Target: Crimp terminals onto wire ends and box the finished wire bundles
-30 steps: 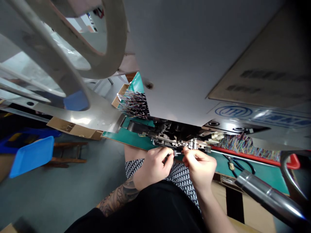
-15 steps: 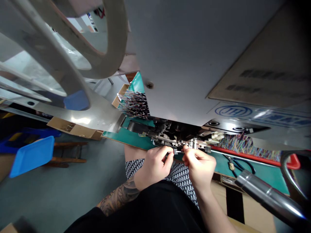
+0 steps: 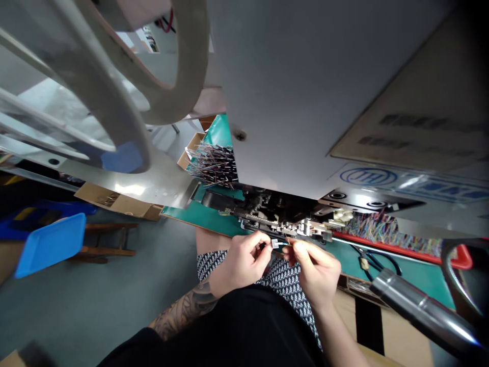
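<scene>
- Workshop interior: grey floor at left; green worktop beneath a pale machine body with blue lettering.
- Metal mechanism below the machine body, close to the near edge of the worktop.
- Left hand, with tattooed forearm: thumb and forefinger pinched together at the left end of a small white connector.
- Right hand: thumb and forefinger pressed together, pinching thin wire at the right end of the white connector.
- White connector: held up between both hands, at the near edge of the worktop, just in front of the mechanism.
- Right part of the worktop: tray with red rim, filled with multicoloured wires; dark-handled tool lying between tray and near edge.
- Far left part of the worktop: heap of fine wire lengths, just beside a cardboard box.
- Beyond the left edge of the worktop: blue plastic tray, near wooden legs.
- Lower right: shiny metal tube; finer details blurred.
</scene>
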`<state>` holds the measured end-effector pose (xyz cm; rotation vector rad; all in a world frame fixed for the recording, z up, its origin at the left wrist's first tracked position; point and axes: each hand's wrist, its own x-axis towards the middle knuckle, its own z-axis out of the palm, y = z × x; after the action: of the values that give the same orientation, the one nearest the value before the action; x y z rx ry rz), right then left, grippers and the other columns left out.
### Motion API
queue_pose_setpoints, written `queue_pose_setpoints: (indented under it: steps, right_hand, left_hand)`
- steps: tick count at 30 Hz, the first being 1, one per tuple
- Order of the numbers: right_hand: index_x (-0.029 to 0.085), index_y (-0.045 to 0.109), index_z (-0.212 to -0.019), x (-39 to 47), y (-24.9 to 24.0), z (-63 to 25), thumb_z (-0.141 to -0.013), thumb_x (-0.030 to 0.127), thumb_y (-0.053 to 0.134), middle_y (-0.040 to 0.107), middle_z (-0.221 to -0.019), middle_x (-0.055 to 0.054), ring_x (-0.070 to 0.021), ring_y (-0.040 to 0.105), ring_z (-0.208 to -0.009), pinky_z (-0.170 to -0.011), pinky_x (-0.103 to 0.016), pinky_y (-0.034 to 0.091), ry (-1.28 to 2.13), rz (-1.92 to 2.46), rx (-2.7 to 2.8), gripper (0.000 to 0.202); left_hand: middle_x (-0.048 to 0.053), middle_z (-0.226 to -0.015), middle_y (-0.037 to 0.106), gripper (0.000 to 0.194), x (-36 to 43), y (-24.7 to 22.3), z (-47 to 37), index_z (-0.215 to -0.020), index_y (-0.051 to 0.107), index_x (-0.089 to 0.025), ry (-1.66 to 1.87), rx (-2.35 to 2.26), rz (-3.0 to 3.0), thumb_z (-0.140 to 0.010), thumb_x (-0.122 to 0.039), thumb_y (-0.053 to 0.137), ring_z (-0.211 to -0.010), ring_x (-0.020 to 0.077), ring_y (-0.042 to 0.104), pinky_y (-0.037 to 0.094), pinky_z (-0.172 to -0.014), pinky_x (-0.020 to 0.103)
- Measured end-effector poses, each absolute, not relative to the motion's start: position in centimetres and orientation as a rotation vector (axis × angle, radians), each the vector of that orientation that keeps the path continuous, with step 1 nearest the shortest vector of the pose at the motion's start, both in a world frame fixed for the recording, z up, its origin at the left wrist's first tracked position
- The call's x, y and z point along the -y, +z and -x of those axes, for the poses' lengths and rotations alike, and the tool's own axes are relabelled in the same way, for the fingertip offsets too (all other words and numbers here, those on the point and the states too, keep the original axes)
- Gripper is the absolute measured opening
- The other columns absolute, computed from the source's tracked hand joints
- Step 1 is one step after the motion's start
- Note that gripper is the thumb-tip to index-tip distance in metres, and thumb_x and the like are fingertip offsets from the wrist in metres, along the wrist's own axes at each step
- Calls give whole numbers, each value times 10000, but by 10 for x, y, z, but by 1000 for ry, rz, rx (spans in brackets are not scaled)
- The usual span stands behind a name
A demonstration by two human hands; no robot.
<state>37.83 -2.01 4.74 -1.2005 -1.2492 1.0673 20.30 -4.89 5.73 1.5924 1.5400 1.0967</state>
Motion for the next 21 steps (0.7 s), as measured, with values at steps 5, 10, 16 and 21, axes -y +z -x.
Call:
queue_pose_setpoints:
  steps: [5, 10, 16, 21]
  right_hand:
    - [236, 878, -1077, 14, 37, -393, -938, 137, 776, 841, -866, -34, -184, 745, -626, -586, -307, 594, 693, 995, 1657, 199]
    - [210, 854, -1012, 11, 33, -392, -909, 58, 787, 833, -859, -35, -171, 753, -652, -614, -283, 598, 488, 943, 1708, 196]
    - [201, 827, -743, 14, 39, -376, -932, 300, 818, 690, -569, 10, -138, 584, -456, -466, -267, 482, 838, 1301, 1341, 214]
    - [170, 790, -649, 11, 54, -367, -888, 449, 839, 634, -506, 2, -130, 527, -438, -421, -253, 404, 1032, 1398, 1161, 371]
  left_hand:
    - [18, -724, 709, 88, 54, 55, -203, -906, 657, -178, 1060, -1409, -1282, -977, -231, 648, -565, 120, 608, 472, -555, 224]
    - [15, -703, 695, 76, 54, 53, -208, -904, 671, -171, 1093, -1424, -1310, -970, -209, 665, -595, 132, 656, 511, -579, 218]
    - [39, -833, 779, 68, 51, 46, -216, -959, 730, -184, 1224, -1579, -1552, -973, -160, 668, -717, 157, 738, 589, -713, 250]
    - [26, -794, 774, 92, 50, 45, -217, -927, 727, -187, 1230, -1619, -1561, -990, -179, 662, -673, 146, 739, 595, -681, 241]
